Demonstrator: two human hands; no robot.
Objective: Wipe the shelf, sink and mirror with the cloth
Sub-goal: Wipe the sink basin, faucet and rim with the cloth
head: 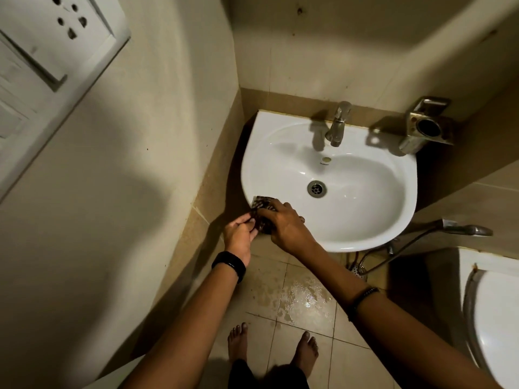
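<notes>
A white wall-hung sink fills the middle of the head view, with a steel tap at its back and a drain in the bowl. A small dark patterned cloth lies over the sink's front-left rim. My left hand pinches the cloth's lower edge just outside the rim. My right hand presses down on the cloth from above, covering most of it. No mirror or shelf is in view.
A steel soap holder sticks out from the wall at the sink's right. A hand-spray hose hangs below it. A white toilet stands at the right edge. The tiled floor is wet. A switch plate is on the left wall.
</notes>
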